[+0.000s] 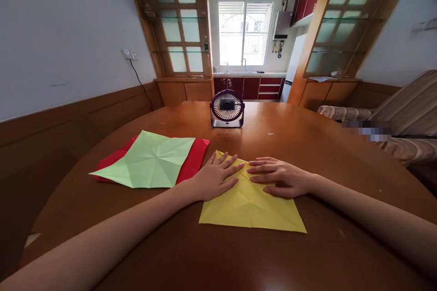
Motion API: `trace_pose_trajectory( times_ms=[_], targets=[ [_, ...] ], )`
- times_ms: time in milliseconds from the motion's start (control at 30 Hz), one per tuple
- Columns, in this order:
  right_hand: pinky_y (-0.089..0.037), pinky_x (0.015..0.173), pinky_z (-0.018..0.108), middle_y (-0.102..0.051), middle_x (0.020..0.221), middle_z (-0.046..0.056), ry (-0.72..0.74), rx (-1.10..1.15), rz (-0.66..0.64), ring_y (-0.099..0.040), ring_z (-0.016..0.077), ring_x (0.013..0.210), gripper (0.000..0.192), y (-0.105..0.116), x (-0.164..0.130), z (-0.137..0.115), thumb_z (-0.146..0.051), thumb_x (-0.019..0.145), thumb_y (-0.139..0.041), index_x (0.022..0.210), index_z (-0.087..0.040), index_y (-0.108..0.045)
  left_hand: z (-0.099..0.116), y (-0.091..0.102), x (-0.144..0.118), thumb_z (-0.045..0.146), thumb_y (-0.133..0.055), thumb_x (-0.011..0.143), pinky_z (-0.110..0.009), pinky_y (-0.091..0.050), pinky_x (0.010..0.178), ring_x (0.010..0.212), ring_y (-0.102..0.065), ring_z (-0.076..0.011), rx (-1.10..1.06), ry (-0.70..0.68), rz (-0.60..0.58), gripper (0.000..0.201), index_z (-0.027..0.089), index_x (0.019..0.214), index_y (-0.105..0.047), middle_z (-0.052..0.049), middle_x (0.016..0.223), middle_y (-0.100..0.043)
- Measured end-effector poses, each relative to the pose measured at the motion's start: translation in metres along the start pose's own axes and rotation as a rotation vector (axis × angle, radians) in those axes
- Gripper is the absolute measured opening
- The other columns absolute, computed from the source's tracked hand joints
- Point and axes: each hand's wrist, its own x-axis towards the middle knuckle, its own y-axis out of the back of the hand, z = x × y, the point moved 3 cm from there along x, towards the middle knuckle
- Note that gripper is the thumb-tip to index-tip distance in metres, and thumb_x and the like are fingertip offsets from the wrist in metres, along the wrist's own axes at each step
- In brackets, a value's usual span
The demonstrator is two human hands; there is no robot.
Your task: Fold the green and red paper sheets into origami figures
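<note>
A yellow sheet of paper (251,207) lies flat on the brown wooden table (307,145), creased with fold lines. My left hand (213,178) rests palm down on its upper left part, fingers spread. On the sheet's upper right part lies my right hand (282,177), also flat, its fingertips pointing left toward the other hand. Both hands press on the paper and grip nothing.
A creased light green sheet (150,160) lies to the left on top of a red sheet (196,159). A small purple desk fan (227,108) stands at the table's far middle. A striped sofa (406,113) sits to the right, a kitchen beyond.
</note>
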Motion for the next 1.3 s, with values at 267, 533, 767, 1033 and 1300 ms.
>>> trace_pose_trajectory(
  times_ms=[267,533,767,1033,1300],
  targets=[
    [-0.030,0.114,0.048,-0.053,0.141,0.009,0.004,-0.005,-0.006,-0.041,0.0223,0.137,0.049,-0.0017,0.0003,0.0008,-0.029,0.093,-0.054,0.141,-0.024,-0.047,-0.0009,-0.0013,0.0008,0.052,-0.024,0.101,-0.056,-0.010,0.117,0.147,-0.015,-0.0291,-0.011,-0.027,0.003,0.054,0.031,0.150,-0.029,-0.004,0.158,-0.021],
    [-0.031,0.113,0.050,-0.052,0.140,0.013,-0.003,-0.007,-0.044,-0.043,0.0249,0.133,0.055,-0.0006,0.0039,-0.0034,-0.031,0.095,-0.049,0.147,-0.020,-0.038,-0.0016,-0.0024,0.0024,0.052,-0.020,0.101,-0.051,-0.005,0.119,0.147,-0.014,-0.0255,-0.030,-0.063,-0.035,0.056,0.027,0.151,-0.025,-0.003,0.159,-0.019],
    [-0.031,0.112,0.051,-0.050,0.140,0.013,-0.014,0.030,-0.042,-0.043,0.0254,0.133,0.051,-0.0029,0.0021,0.0006,-0.031,0.094,-0.051,0.144,-0.021,-0.044,-0.0033,-0.0022,0.0028,0.058,-0.025,0.098,-0.046,-0.012,0.119,0.147,-0.015,-0.0276,-0.034,0.044,-0.026,0.062,0.025,0.151,-0.028,-0.003,0.159,-0.021],
    [-0.033,0.112,0.051,-0.051,0.140,0.013,-0.012,0.056,-0.021,-0.044,0.0256,0.132,0.051,-0.0041,0.0006,0.0031,-0.030,0.093,-0.054,0.143,-0.023,-0.045,-0.0061,-0.0018,0.0036,0.068,-0.028,0.092,-0.047,-0.015,0.118,0.146,-0.015,-0.0321,0.013,0.225,-0.026,0.077,0.019,0.152,-0.026,-0.009,0.158,-0.020],
    [-0.032,0.113,0.050,-0.050,0.141,0.011,-0.031,0.071,-0.028,-0.043,0.0245,0.134,0.049,-0.0052,-0.0003,0.0050,-0.030,0.093,-0.055,0.141,-0.023,-0.047,-0.0078,-0.0032,0.0083,0.072,-0.029,0.089,-0.047,-0.017,0.117,0.146,-0.019,-0.0294,0.039,0.320,-0.006,0.086,0.011,0.151,-0.026,-0.014,0.157,-0.022]
  ],
)
